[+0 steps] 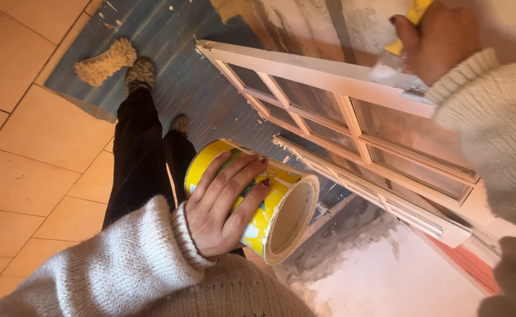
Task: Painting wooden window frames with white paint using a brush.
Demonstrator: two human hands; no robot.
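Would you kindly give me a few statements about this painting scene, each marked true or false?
1. The left hand grips a yellow paint can. True.
2. The right hand holds a roller. False: it holds a yellow-handled brush against the window frame.
3. The window frame is dark green. False: it is white, with glass panes.
4. A blue sheet covers part of the tiled floor. True.
5. The paint can is tilted, its open mouth towards the camera. True.
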